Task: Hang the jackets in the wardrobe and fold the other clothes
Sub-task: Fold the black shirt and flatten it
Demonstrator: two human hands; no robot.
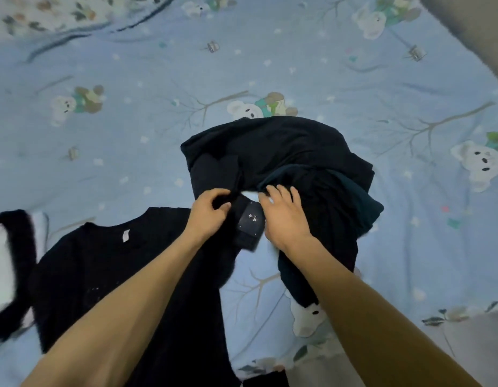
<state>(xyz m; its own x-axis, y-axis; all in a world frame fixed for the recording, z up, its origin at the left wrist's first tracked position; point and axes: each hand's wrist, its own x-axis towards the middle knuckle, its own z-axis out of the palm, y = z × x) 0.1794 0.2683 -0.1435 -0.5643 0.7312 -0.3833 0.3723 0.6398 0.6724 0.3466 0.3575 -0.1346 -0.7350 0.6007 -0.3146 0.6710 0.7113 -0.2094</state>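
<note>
Mid-bed, the left hand (211, 212) pinches a fold of the crumpled black garment (275, 160); the right hand (285, 216) lies open, flat on it. The bunched cloth could fold crooked, dragging the black sweater (108, 263) alongside.

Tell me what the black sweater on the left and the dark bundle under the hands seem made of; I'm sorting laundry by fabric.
Black crew-neck sweater: looks like fuzzy, matte knit, judging by its soft, hazy edges. Dark crumpled garment bundle: smoother, thinner fabric, possibly cotton jersey, since it drapes in soft folds. Neither fibre is certain.
</note>
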